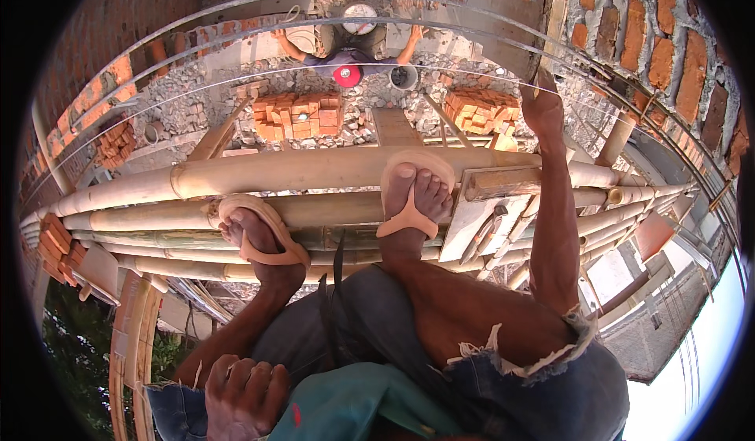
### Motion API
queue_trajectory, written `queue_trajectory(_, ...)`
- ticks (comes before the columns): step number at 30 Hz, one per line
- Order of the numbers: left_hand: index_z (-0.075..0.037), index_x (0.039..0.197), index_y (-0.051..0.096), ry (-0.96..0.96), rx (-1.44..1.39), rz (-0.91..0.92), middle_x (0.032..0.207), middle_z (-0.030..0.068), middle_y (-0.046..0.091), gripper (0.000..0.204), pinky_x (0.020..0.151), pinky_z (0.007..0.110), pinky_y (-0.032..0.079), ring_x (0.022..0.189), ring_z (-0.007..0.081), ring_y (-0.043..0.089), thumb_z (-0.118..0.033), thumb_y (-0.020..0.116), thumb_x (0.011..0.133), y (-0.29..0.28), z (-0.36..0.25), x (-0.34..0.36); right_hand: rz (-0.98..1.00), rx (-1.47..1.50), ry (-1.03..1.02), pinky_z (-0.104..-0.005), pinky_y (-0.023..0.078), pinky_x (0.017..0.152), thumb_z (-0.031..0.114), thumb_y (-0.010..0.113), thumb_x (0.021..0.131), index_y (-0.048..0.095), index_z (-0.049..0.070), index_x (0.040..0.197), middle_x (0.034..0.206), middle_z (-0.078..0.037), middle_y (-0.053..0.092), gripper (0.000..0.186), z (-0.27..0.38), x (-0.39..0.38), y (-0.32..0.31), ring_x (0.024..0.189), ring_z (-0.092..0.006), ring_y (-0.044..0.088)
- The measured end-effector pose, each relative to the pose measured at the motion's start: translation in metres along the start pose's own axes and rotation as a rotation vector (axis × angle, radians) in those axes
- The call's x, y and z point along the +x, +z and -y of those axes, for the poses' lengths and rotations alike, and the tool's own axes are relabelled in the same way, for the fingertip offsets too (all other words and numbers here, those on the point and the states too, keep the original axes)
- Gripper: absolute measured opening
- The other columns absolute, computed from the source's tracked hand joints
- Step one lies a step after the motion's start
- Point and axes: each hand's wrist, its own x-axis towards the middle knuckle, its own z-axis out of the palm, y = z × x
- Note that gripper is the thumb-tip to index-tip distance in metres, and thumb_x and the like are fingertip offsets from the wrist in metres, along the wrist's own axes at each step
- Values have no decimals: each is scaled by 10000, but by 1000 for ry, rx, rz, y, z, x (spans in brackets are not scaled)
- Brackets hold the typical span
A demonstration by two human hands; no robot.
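Note:
My left hand (246, 398) lies at the lower left by a green cloth (354, 406) on my lap, fingers curled; whatever is inside is hidden. My right hand (543, 107) reaches up at the right, its fingers closed around what looks like a narrow wooden strip (554, 28), near thin wires. My sandalled feet (413, 189) rest on bamboo poles (314, 170). Beside the right foot is a light board (464, 229) with a metal tool (491, 229) on it. Dark straps hang between my legs.
Far below, a co-worker in a red cap (346, 75) spreads both arms near buckets (403, 77), brick stacks (295, 115) and rubble. Metal rods (354, 24) curve overhead across the view. A brick wall (661, 56) rises at right; bricks (59, 244) sit at left, above foliage.

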Motion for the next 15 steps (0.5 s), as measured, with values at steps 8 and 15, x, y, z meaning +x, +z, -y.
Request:
queue_trajectory(8, 139, 1384, 327, -34, 53, 167, 1396, 334, 374, 753, 1094, 654, 206, 1345, 530, 316, -197, 657, 795, -12, -5, -6, 32, -60, -51, -483, 495, 982, 201, 667, 928, 588, -49, 1203, 1289, -314, 577, 381, 7, -1, -9, 1186, -477, 566)
queue_trajectory(15, 210, 1394, 255, -366, 204, 20, 1424, 514, 197, 883, 1146, 708, -8, 1289, 702, 205, -265, 684, 786, -15, -17, -2, 155, -104, 86, -464, 469, 1028, 314, 637, 959, 554, -33, 1334, 1405, -264, 534, 517, 5, 5, -11, 1252, -437, 555)
